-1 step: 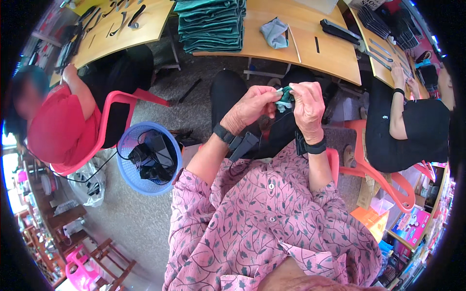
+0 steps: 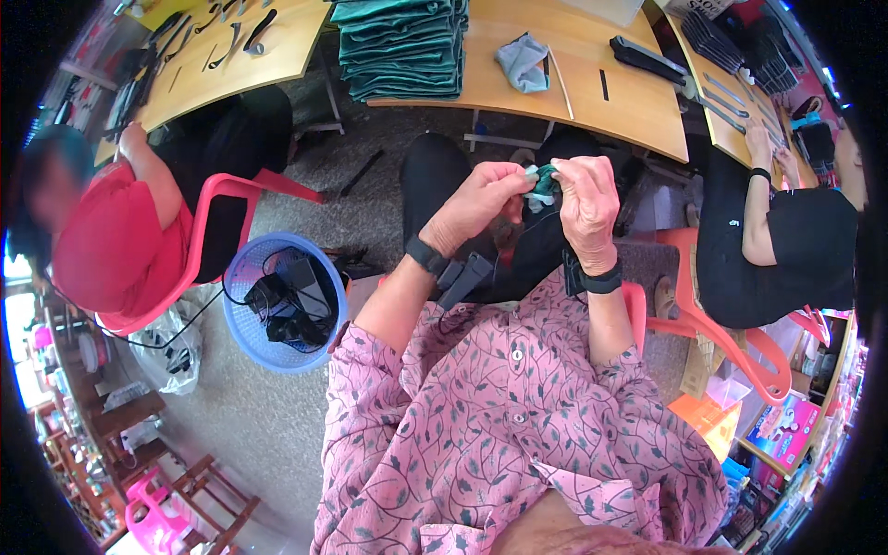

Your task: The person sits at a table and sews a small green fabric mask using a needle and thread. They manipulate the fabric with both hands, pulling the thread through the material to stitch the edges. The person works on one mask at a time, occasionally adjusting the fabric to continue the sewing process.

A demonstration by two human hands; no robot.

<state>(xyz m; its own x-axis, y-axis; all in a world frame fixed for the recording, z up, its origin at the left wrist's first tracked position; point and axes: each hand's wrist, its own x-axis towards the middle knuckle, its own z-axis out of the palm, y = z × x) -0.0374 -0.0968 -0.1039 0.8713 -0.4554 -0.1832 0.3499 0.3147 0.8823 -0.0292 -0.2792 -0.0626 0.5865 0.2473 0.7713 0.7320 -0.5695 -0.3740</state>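
In front of my lap, a small bunched piece of green cloth (image 2: 544, 183) with a paler side is pinched between my two hands. My left hand (image 2: 483, 202) grips its left side with thumb and fingertips. On the other side, the thumb and bent fingers of my right hand (image 2: 587, 203) close on the cloth and hide part of it. Both wrists wear black straps, and a black box (image 2: 465, 277) sits by the left one. Below the hands is a reddish-brown patch that I cannot make out.
A tall stack of folded green cloth (image 2: 400, 51) stands on the wooden table (image 2: 481, 109) ahead. A grey-green cloth (image 2: 524, 63), a thin stick (image 2: 561, 83) and a black case (image 2: 647, 59) lie rightward. A blue basket (image 2: 239, 324) holds black devices and cables. People sit on both sides.
The green cloth has shifted slightly between my fingertips. Both hands stay in nearly the same place.
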